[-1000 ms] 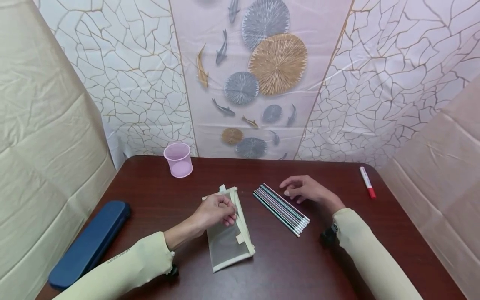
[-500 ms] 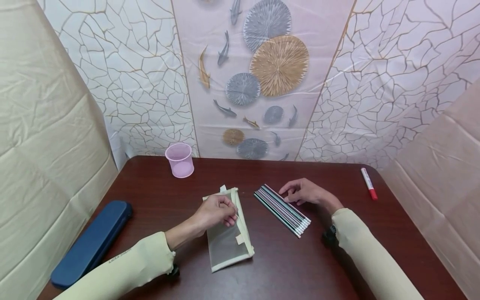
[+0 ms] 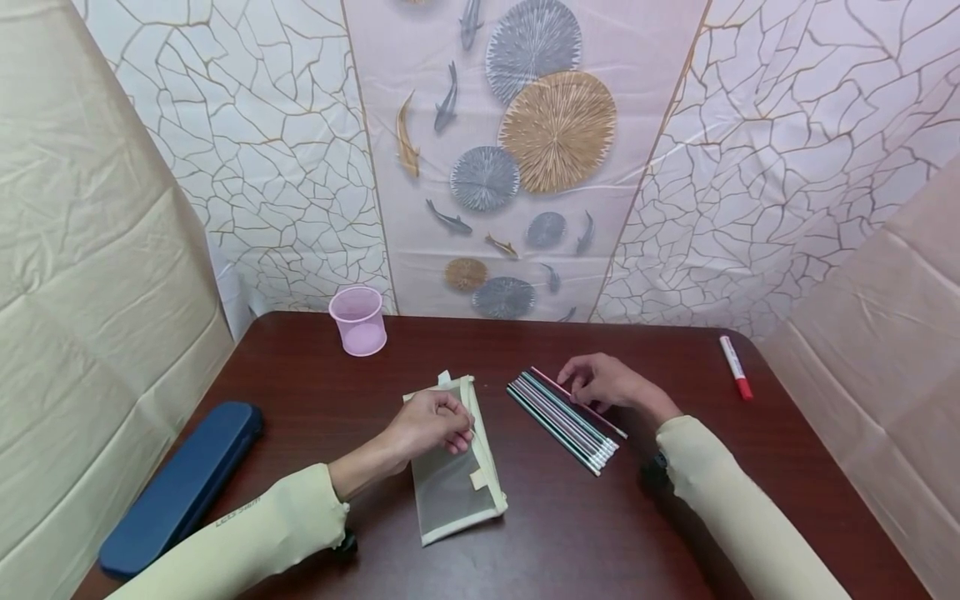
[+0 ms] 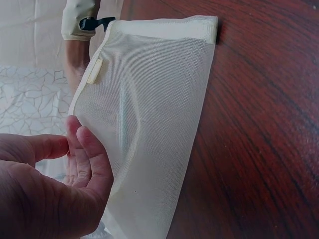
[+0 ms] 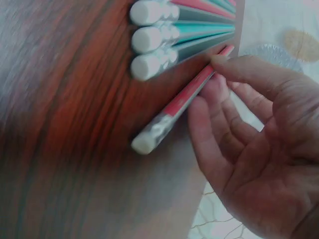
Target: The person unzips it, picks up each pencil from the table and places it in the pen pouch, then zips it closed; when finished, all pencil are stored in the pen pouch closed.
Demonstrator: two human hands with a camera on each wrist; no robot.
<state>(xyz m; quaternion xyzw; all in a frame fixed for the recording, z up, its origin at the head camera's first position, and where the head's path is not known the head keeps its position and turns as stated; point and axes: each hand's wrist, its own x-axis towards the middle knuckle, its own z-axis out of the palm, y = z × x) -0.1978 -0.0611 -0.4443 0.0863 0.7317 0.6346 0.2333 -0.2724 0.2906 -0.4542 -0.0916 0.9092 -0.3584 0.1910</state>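
My left hand (image 3: 433, 423) pinches the zip-side edge of a cream mesh zip pouch (image 3: 452, 493). In the left wrist view, thumb and fingers meet at that edge, and the mesh (image 4: 154, 119) bulges a little. With thumb and fingers, my right hand (image 3: 606, 382) pinches a red pencil (image 5: 183, 102) near its middle; its white eraser end points away from the hand. Beside it lies a row of several pencils (image 3: 558, 421), dark green, teal and pinkish, their white eraser ends lined up toward the near right. A narrow gap separates the red pencil from the row.
A blue hard case (image 3: 180, 487) lies at the table's left side. Toward the back left stands a lilac cup (image 3: 357, 323). A white marker with a red cap (image 3: 735, 367) rests near the right edge. Patterned cloth (image 3: 285, 167) hangs behind the dark wooden table (image 3: 585, 542).
The right hand has come down to the row's right side and taken hold of the red pencil, drawing it slightly away to the right. The left hand stays at the pouch.
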